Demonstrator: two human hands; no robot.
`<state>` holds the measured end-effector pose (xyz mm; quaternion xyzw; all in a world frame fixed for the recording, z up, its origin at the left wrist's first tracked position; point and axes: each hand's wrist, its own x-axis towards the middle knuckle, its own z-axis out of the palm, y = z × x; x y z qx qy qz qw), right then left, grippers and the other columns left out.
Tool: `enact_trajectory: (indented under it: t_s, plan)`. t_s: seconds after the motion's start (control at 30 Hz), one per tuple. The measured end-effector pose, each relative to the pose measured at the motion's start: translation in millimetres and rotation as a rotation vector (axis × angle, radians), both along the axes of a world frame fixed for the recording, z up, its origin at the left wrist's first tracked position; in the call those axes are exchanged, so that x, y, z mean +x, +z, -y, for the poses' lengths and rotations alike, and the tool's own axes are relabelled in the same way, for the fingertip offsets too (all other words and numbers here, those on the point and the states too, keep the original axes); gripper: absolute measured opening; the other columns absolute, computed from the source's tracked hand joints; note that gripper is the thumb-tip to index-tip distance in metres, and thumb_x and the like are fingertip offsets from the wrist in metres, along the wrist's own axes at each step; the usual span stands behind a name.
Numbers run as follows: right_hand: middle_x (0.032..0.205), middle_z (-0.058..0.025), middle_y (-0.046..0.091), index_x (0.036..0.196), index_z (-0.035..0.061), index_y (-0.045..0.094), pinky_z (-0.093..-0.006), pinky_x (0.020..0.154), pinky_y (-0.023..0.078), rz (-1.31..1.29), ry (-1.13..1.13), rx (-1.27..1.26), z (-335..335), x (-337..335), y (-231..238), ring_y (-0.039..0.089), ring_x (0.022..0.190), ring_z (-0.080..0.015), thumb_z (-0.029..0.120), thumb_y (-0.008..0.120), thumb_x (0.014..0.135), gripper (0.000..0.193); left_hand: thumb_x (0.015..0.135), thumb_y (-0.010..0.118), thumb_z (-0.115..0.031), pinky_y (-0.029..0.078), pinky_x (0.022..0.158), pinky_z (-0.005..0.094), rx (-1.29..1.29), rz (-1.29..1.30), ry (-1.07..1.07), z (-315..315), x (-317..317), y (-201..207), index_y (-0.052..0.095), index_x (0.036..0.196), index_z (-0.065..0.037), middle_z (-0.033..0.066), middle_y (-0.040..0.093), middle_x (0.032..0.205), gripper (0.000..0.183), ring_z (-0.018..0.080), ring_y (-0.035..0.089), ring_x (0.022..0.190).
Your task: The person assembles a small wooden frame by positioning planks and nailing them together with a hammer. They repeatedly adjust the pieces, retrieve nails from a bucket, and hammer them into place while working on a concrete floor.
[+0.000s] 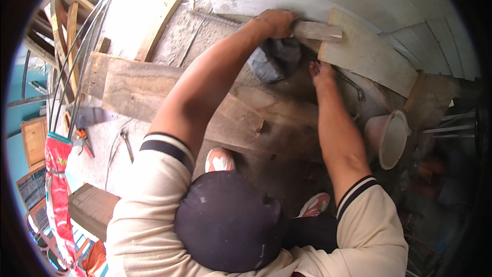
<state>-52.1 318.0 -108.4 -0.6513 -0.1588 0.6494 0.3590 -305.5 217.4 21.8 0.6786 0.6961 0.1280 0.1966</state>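
My left hand [279, 23] is closed round the left end of a short wood block [320, 32]. The block's right end lies against a pale plywood board [361, 54] beside the wall. Below that hand, a crumpled grey plastic bag [274, 61] sits in a gap. My right hand [323, 72] reaches to the lower left corner of the board, its fingers bent together at the dark gap; what they hold, if anything, is hidden. Just right of it, a twisted steel bar [353, 87] runs along the board's lower edge.
Wide wooden planks [138, 84] lie across the middle. A white bucket [392, 138] tilts at right. Pliers [84, 141] and another hand tool [126, 143] lie at left near long steel rods [84, 56] and a red sack [59, 174]. A dark cap [230, 220] fills the lower middle.
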Motion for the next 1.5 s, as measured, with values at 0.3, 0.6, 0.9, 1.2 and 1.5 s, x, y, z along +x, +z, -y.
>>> enact_trajectory:
  t_s: [0.3,0.6,0.9,1.2,1.5]
  plan:
    - [0.103,-0.0202,0.07,0.137,-0.0006,0.051,-0.0382,0.052,0.06,0.232,0.201,0.158,1,13,18,0.072,0.069,-0.0307,0.01,0.072,0.102,0.043,0.097,0.073,-0.034,0.056,0.104,0.0473,0.349,0.176,0.127,23,-36,81,0.071,0.135,-0.01,0.0194,0.076,0.124,0.045,0.0379,0.072,0.119]
    - [0.115,-0.0182,0.08,0.142,0.0097,0.069,-0.0557,0.095,0.057,1.409,1.066,0.672,12,82,54,0.075,0.108,-0.0409,0.042,0.081,0.097,0.057,0.093,0.081,-0.039,0.05,0.116,0.0456,0.089,0.122,0.222,25,-13,9,0.044,0.161,-0.004,0.0275,0.068,0.139,0.084,0.0419,0.064,0.134]
    - [0.117,-0.0199,0.073,0.117,0.0083,0.068,-0.0557,0.096,0.053,1.747,1.416,1.14,16,107,53,0.066,0.119,-0.0359,0.045,0.063,0.107,0.038,0.098,0.069,-0.026,0.051,0.112,0.0501,0.148,-0.223,0.204,24,13,-16,0.066,0.131,-0.014,0.0149,0.067,0.132,0.036,0.0387,0.062,0.13]
    - [0.113,-0.0265,0.071,0.12,0.0016,0.055,-0.0595,0.091,0.054,1.196,1.781,0.887,-42,142,92,0.07,0.112,-0.047,0.028,0.064,0.108,0.03,0.104,0.07,-0.035,0.056,0.098,0.0502,0.708,-0.101,0.529,145,-9,138,0.063,0.13,-0.008,0.0205,0.073,0.119,0.038,0.0389,0.072,0.108]
    - [0.132,-0.0281,0.062,0.131,0.0001,0.053,-0.0549,0.1,0.054,1.382,2.098,1.197,-64,145,48,0.063,0.123,-0.047,0.027,0.069,0.105,0.041,0.104,0.068,-0.041,0.054,0.097,0.0476,0.618,0.205,1.312,339,28,104,0.066,0.132,0.009,0.0282,0.072,0.117,0.057,0.0384,0.071,0.11]
